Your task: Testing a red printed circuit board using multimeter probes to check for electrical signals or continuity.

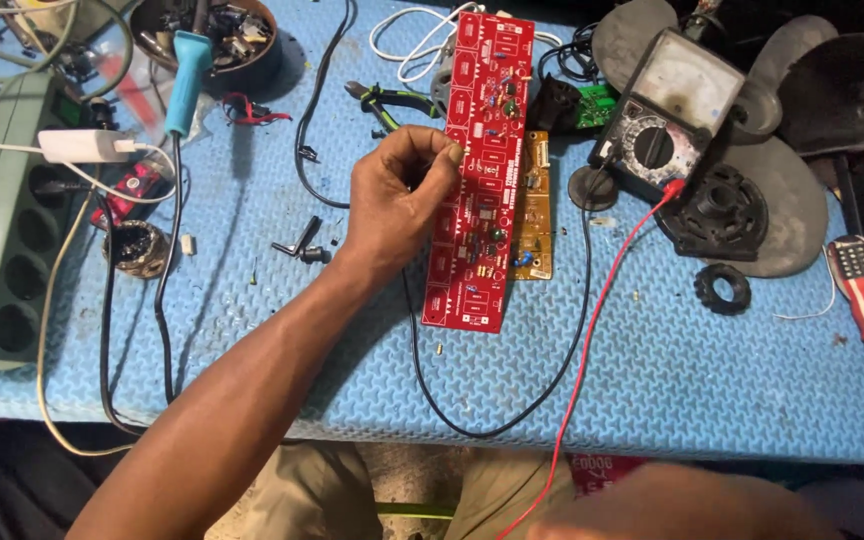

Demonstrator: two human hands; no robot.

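Fingertips [449, 155] of left hand [399, 195] curl together, pinching the left edge of the red circuit board [479, 170].

- Blue foam mat [672, 370]: under the board.
- Analogue multimeter [664, 112]: right of the board.
- Red circuit board: propped over a small tan board [533, 205]; judged light, stiff, fragile; best held by bare edges.
- Right hand [682, 505]: blurred below the board, state unclear.

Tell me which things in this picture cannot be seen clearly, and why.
- Right hand, head view: blurred and cut by the bottom edge; what it holds cannot be told.
- Left hand: its fingertips meet the edge of the red circuit board; any small part pinched there is too small.
- Yellow board: mostly hidden under the red board.
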